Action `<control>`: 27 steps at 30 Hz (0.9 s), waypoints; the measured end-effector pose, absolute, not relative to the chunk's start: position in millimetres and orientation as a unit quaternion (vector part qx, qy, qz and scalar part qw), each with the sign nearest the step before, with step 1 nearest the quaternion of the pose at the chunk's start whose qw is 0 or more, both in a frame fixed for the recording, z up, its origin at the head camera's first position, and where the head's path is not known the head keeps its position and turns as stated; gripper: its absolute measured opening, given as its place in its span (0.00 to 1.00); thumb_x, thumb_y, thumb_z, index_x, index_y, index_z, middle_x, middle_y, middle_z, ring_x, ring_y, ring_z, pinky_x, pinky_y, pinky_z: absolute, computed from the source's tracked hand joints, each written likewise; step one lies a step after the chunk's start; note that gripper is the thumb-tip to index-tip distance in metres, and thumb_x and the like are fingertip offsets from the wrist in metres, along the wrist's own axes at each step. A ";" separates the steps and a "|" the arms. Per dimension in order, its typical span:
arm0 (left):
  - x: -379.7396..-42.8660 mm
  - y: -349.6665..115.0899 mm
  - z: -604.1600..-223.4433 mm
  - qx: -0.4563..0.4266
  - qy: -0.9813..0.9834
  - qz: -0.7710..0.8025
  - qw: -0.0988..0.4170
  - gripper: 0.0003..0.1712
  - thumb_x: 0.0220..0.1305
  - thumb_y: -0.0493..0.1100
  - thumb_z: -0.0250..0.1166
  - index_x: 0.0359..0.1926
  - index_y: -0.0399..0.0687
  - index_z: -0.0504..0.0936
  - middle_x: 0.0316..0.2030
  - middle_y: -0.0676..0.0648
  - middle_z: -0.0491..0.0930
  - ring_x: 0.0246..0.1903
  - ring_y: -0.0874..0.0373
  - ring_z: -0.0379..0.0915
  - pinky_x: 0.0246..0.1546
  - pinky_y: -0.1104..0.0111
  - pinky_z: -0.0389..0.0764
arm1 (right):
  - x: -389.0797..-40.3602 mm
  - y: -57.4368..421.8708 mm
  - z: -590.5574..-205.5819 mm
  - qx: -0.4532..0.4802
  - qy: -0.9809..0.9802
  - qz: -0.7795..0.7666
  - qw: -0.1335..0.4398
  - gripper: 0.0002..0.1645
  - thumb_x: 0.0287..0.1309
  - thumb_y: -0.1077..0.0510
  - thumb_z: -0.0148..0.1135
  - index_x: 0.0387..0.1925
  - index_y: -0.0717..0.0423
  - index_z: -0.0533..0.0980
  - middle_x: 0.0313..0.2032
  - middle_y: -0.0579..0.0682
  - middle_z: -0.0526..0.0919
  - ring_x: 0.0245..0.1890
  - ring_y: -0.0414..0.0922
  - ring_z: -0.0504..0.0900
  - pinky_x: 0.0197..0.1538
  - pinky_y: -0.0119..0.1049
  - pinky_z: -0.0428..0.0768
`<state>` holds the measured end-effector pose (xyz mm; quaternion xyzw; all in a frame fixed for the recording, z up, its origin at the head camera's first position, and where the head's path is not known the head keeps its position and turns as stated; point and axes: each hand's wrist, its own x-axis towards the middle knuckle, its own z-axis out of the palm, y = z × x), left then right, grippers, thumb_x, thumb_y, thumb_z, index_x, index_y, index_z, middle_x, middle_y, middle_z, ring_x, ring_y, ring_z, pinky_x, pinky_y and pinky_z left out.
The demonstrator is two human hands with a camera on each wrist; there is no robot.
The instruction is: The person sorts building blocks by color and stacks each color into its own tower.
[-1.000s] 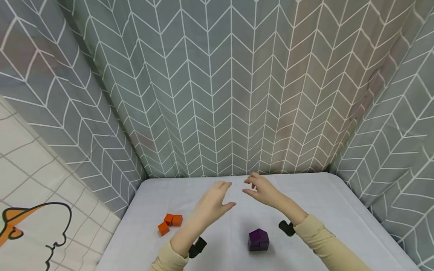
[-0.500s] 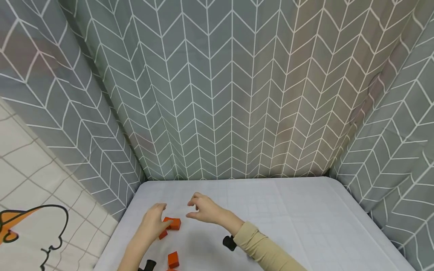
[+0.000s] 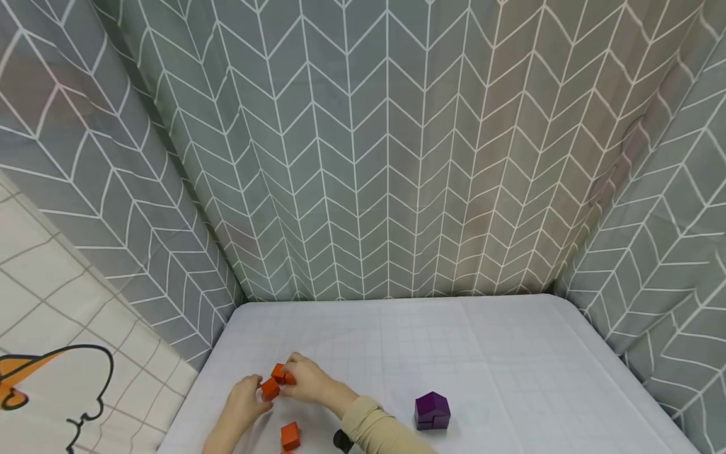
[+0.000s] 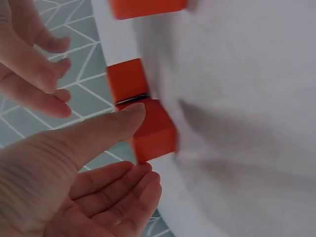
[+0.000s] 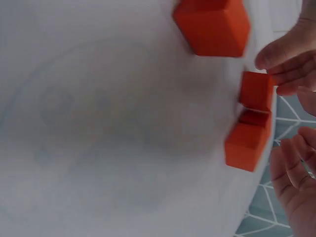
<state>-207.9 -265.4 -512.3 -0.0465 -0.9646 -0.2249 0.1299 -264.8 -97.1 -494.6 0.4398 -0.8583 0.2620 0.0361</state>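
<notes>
Three orange cubes lie close together on the left side of the table. My left hand is around the nearest orange cube, thumb on one side and fingers on the other. In the left wrist view, its thumb crosses in front of that cube, and the fingers look relaxed rather than gripping. My right hand reaches over the right-hand orange cube in the head view and partly hides it. In the right wrist view, its loosely bent fingers stand apart from the cubes.
Another orange block lies nearer the front, with more orange cut off below it. A purple house-shaped block stack stands to the right on the white table. Patterned curtains enclose the back and sides.
Both hands have moved left and down from mid-table to the orange cubes. The right hand has come closest to the left one. The purple stack, covered half a second ago, shows again.
</notes>
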 end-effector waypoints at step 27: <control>-208.3 -254.9 -540.6 -0.044 -0.940 -0.304 0.150 0.14 0.30 0.32 0.70 0.25 0.40 0.78 0.21 0.51 0.76 0.21 0.61 0.68 0.23 0.70 0.71 | -255.4 -111.1 -528.6 0.439 -0.875 0.202 0.017 0.21 0.47 0.57 0.65 0.45 0.55 0.74 0.44 0.44 0.73 0.41 0.34 0.73 0.45 0.22 0.70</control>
